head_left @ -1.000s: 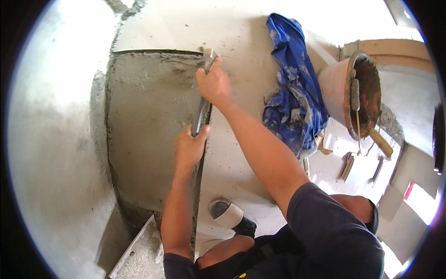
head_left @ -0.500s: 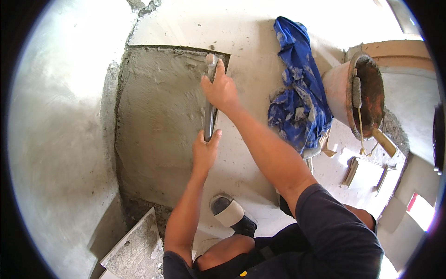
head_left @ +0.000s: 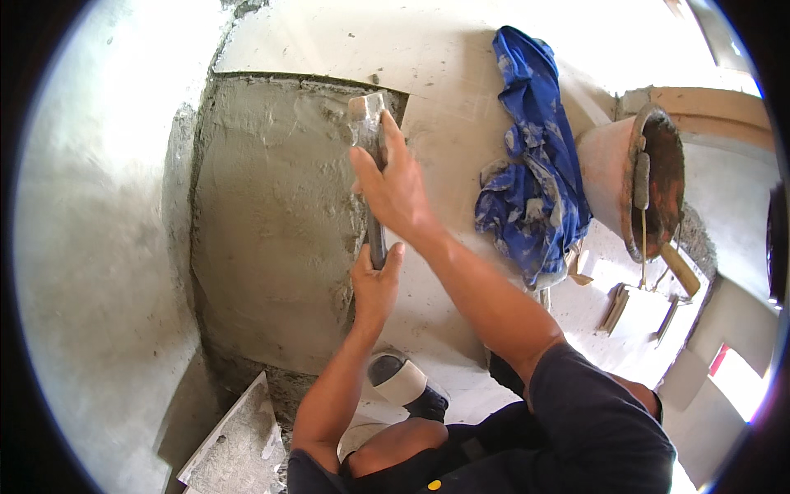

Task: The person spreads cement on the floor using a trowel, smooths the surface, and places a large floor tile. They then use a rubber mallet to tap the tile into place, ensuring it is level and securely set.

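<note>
A bed of wet grey mortar (head_left: 263,214) fills a squarish recess between pale floor tiles and the wall on the left. Along the mortar's right edge lies a long, narrow metal screed bar (head_left: 377,235), with wet mortar stuck to its far end. My right hand (head_left: 397,185) grips it near that far end, thumb and index finger along its sides. Closer to me, my left hand (head_left: 377,284) holds the near end between thumb and fingers. A rough, uneven ridge of mortar shows beside the bar.
A crumpled blue cloth (head_left: 535,165) smeared with mortar lies to the right. Beyond it a dirty bucket (head_left: 609,169) leans on its side, a wooden-handled tool (head_left: 680,270) by its rim. A mortar-coated tile (head_left: 239,445) sits lower left. My sandalled foot (head_left: 403,380) rests on the tiles.
The bar's near end has swung right and toward me, its far end slightly left. My left hand has gone with it. The whole view has shifted a little.
</note>
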A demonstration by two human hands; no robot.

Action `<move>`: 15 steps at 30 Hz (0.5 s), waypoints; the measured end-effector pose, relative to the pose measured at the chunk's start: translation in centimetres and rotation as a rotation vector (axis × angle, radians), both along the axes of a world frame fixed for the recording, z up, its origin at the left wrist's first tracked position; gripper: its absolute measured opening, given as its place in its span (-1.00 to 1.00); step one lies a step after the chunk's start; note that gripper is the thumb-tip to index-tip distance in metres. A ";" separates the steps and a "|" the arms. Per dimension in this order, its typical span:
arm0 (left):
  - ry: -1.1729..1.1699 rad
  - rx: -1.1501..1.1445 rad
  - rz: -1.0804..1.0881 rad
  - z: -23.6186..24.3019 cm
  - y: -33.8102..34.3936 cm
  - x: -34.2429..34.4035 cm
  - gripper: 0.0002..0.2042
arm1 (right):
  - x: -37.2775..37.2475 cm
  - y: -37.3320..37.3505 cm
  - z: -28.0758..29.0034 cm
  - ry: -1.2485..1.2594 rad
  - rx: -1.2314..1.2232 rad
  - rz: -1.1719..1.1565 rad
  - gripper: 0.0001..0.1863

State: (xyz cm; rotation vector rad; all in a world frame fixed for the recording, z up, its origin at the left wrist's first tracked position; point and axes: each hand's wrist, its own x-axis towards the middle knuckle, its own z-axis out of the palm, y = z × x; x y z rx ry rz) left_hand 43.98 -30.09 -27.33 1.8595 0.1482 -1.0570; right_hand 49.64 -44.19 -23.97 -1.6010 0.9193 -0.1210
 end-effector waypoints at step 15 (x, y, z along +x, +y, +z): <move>-0.070 -0.197 -0.487 1.1 3.0 -2.3 -0.63 | -6.1 -32.9 -4.3 0.805 -0.838 -0.231 -0.46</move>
